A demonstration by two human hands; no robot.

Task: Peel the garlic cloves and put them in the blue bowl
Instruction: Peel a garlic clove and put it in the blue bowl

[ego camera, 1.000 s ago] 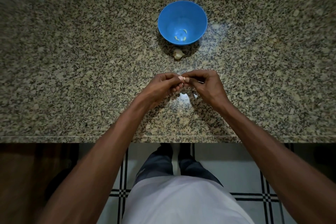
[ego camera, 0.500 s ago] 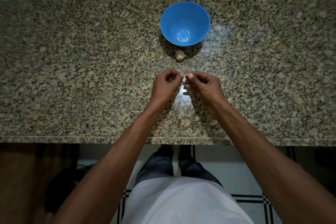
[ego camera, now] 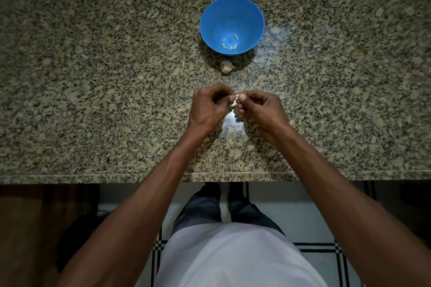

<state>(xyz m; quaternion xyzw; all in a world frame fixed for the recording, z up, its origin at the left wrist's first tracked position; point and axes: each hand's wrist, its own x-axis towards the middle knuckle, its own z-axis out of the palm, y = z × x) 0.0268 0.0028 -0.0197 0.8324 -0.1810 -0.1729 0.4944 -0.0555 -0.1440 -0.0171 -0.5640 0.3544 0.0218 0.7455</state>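
A speckled granite countertop [ego camera: 93,77] fills the upper half of the view, and a person stands at its near edge with both bare forearms reaching forward over it. A round blue bowl [ego camera: 232,25] sits upright on the counter, straight ahead of the hands and well apart from them; three small pale peeled garlic cloves [ego camera: 229,44] lie on its bottom. Just in front of the bowl, on the stone, rests the remaining garlic bulb [ego camera: 226,66], papery and off-white. Above the middle of the counter the left hand [ego camera: 208,109] and right hand [ego camera: 261,109] meet, fingers curled, fingertips pinching one small garlic clove [ego camera: 235,100] between them from either side. The clove is mostly hidden by the fingers, so its long axis and the way it points cannot be told. A few pale bits of skin show at the fingertips.
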